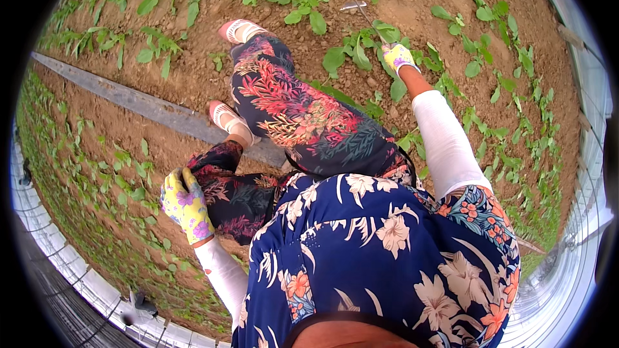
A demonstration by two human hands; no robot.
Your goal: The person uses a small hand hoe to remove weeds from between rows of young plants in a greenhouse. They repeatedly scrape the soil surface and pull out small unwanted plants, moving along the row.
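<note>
My right hand [399, 58], in a yellow glove with a flower print, is closed around the handle of a small hand hoe [355, 6]. The hoe's thin shaft reaches forward over leafy green seedlings [359, 51], and its metal blade is at the bare brown soil [338, 77]. My left hand [186, 203], gloved alike, is beside my bent left knee with its fingers loosely curled; I see no tool in it. Some of its fingertips are hidden from view.
A long grey strip [125, 96] runs across the soil to my pink-and-white shoe [229, 118]. Rows of seedlings [503, 150] grow on the right, and denser ones [111, 212] on the left. Translucent sheeting [592, 106] with thin bars curves along the right edge.
</note>
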